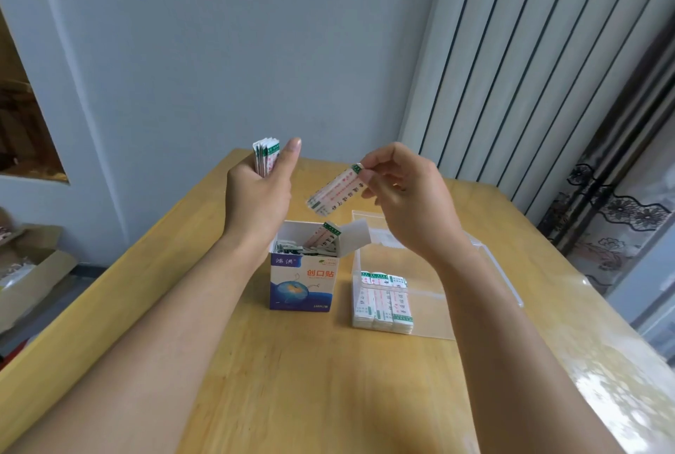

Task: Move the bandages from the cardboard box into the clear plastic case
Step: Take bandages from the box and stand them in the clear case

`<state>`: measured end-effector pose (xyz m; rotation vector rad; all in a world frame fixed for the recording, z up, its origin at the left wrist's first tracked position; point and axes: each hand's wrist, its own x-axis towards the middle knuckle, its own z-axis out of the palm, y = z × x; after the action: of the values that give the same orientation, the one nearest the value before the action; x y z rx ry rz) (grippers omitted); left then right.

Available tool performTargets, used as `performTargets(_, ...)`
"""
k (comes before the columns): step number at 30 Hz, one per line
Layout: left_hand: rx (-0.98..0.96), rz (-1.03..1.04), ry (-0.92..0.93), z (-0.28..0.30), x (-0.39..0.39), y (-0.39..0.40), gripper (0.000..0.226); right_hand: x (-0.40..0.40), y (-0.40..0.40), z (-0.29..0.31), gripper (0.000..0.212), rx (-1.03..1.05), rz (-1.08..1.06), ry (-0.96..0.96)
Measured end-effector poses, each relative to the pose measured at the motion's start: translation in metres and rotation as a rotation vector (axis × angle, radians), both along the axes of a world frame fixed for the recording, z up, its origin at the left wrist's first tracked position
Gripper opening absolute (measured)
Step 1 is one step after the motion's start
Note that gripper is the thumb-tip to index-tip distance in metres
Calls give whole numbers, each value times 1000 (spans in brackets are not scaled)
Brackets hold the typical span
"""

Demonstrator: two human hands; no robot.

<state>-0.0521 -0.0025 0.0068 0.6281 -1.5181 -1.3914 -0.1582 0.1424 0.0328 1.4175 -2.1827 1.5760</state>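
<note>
The blue-and-white cardboard box [304, 280] stands open on the table, with several wrapped bandages [317, 240] sticking out of its top. To its right lies the clear plastic case [431, 311], and flat stacks of bandages [383, 302] fill its left end. My left hand [261, 194] is raised above the box and grips an upright bundle of bandages [266, 154]. My right hand [405, 197] is up over the case's far end, pinching a small stack of bandages [334, 190] by one end; the stack slants down to the left.
A wooden table [328, 380] carries both containers. The case's clear lid [500, 263] lies open to the right. The box's white flap [356, 234] stands up between box and case. Open cardboard cartons [25, 271] sit on the floor at left.
</note>
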Motion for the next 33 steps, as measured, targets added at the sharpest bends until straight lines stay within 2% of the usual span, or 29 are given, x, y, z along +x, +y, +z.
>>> performTargets(2, 47, -29, -1, 1, 0, 2, 41, -3, 0, 0, 12, 22, -72, -2)
performTargets(5, 98, -46, -7, 0, -1, 4, 39, -1, -8, -13, 21, 259, -142, 20)
performTargets(9, 127, -75, -10, 0, 0, 5, 37, 3, -19, -28, 15, 464, -154, 24)
performTargets(11, 128, -82, -23, -2, -1, 3, 38, 3, -18, -25, 14, 418, -133, 22)
performTargets(15, 94, -76, -56, -3, 0, 4, 44, 2, -6, -6, 12, 187, -142, 39)
performTargets(19, 64, -94, -139, 6, 4, 13, 62, 6, 21, 21, 4, 177, -49, 77)
performTargets(22, 203, -324, -249, 14, 8, 29, 80, 12, 33, 30, 8, 244, 36, 97)
performTargets(25, 282, -609, -325, 16, 9, 47, 92, 13, 32, 28, 5, 260, -29, 155)
performTargets(29, 325, -726, -311, 8, 5, 57, 83, 11, 33, 23, 7, 261, -121, 182)
performTargets(33, 271, -783, -311, 5, 4, 58, 71, 10, 37, 22, 21, 335, -123, 190)
